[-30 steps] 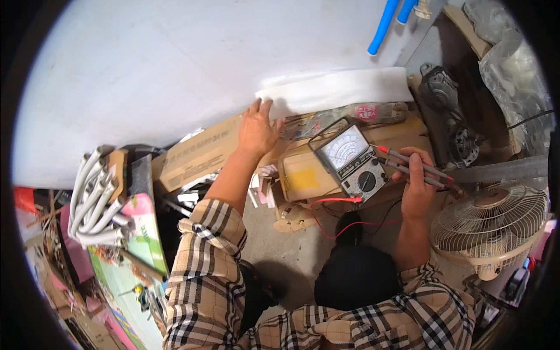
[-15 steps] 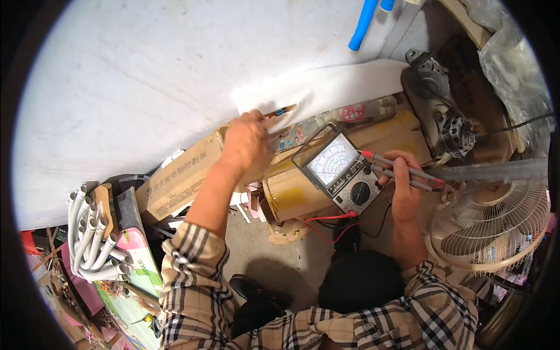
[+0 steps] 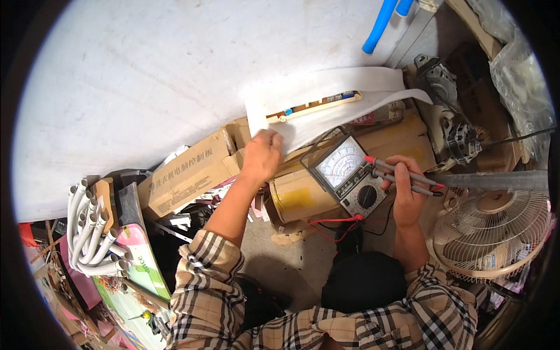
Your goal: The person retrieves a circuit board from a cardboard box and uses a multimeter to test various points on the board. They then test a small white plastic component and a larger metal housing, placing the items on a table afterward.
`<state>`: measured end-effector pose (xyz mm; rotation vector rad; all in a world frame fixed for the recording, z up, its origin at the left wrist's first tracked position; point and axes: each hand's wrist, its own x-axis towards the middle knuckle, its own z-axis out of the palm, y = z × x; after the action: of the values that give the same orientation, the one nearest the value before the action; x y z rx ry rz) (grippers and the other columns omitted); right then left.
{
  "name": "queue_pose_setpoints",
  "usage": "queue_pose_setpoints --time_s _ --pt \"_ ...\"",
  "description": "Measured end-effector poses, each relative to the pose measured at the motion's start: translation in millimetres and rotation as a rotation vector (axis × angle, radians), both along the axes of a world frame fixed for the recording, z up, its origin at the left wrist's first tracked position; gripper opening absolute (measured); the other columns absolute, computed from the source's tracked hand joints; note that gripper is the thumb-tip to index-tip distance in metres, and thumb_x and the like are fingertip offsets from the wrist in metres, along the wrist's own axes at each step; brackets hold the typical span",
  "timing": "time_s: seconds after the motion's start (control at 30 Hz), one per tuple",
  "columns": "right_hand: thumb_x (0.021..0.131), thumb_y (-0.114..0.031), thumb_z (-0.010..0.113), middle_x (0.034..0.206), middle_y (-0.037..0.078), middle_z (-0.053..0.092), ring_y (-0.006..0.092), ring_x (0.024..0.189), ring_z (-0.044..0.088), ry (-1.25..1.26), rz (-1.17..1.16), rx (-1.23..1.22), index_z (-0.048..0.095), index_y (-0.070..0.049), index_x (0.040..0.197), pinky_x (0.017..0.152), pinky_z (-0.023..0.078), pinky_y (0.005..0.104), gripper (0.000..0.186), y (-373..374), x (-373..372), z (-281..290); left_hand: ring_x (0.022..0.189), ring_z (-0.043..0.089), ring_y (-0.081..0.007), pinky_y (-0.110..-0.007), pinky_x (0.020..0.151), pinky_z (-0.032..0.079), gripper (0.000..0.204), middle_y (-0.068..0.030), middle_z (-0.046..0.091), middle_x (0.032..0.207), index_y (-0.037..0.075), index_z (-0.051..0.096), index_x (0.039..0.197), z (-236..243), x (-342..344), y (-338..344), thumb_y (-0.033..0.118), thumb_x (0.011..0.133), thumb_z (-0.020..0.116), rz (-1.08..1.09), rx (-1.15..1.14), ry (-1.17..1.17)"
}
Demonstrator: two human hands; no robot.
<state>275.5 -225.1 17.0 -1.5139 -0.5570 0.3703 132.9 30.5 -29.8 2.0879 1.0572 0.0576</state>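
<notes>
My left hand (image 3: pixel 262 154) is closed with curled fingers on the near left edge of a white foam sheet (image 3: pixel 256 105). On that sheet lies a long, narrow circuit board in a cream frame (image 3: pixel 315 108), with small blue parts along it. My right hand (image 3: pixel 406 189) grips two test probes (image 3: pixel 417 177), grey with red tips and collars, held together. Just left of it, an analog multimeter (image 3: pixel 348 173) with a needle dial and black knob rests tilted on a cardboard box (image 3: pixel 291 195). A red lead (image 3: pixel 335 220) and a black lead run from its lower end.
A long printed carton (image 3: pixel 186 175) lies left of my left hand. Bent white pipes (image 3: pixel 90 233) stand at the far left. At the right are a caged fan (image 3: pixel 490 230), a grey bar (image 3: pixel 496 181) and metal motors (image 3: pixel 458 137). A white wall (image 3: pixel 146 76) rises behind.
The foam sheet has been spread open, and the framed circuit board now shows on it. My left hand has come down and right to the sheet's near edge. My right hand still holds the probes.
</notes>
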Motion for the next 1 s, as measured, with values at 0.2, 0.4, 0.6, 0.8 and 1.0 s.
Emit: queue_pose_setpoints --time_s 0.2,0.4,0.6,0.8,1.0 --pt "0.097 -0.016 0.049 0.080 0.007 0.059 0.0086 0.061 0.057 0.039 0.019 -0.017 0.061 0.003 0.099 0.054 0.045 0.0207 0.022 2 -2 3 0.107 0.056 -0.0423 -0.042 0.095 0.044 0.049 -0.0278 0.057 0.113 0.003 0.048 0.132 -23 11 23 0.010 0.084 0.047 0.494 -0.262 -0.174" --pt "0.097 -0.016 0.049 0.081 0.007 0.059 0.0085 0.061 0.056 0.050 0.023 -0.009 0.061 0.002 0.100 0.055 0.045 0.0204 0.022 0 -1 -2 0.111 0.052 -0.0406 -0.044 0.096 0.043 0.083 -0.0297 0.043 0.124 0.023 0.020 0.150 -3 29 13 -0.007 0.077 0.046 0.182 0.170 -0.098" --pt "0.098 -0.016 0.049 0.081 0.007 0.060 0.0085 0.061 0.057 0.054 0.021 -0.030 0.061 0.003 0.100 0.054 0.045 0.0207 0.023 -1 -1 -3 0.106 0.054 -0.0420 -0.045 0.092 0.045 0.092 -0.0257 0.047 0.124 0.027 0.008 0.151 -5 33 24 -0.010 0.076 0.045 0.117 0.234 -0.108" --pt "0.098 -0.017 0.049 0.081 0.008 0.061 0.0086 0.061 0.057 0.033 0.026 -0.017 0.061 0.002 0.099 0.054 0.045 0.0207 0.023 -1 0 -7 0.112 0.051 -0.0408 -0.045 0.093 0.045 0.089 -0.0226 0.051 0.127 0.022 0.009 0.151 1 35 24 -0.009 0.076 0.045 0.053 0.286 -0.025" --pt "0.098 -0.015 0.048 0.082 0.007 0.060 0.0087 0.061 0.056 0.037 0.033 -0.022 0.061 0.003 0.099 0.055 0.045 0.0211 0.022 -1 -2 -5 0.131 0.034 -0.0390 -0.047 0.104 0.033 0.085 -0.0206 0.046 0.135 0.017 0.009 0.151 -3 37 31 -0.004 0.080 0.049 -0.015 0.394 -0.072"
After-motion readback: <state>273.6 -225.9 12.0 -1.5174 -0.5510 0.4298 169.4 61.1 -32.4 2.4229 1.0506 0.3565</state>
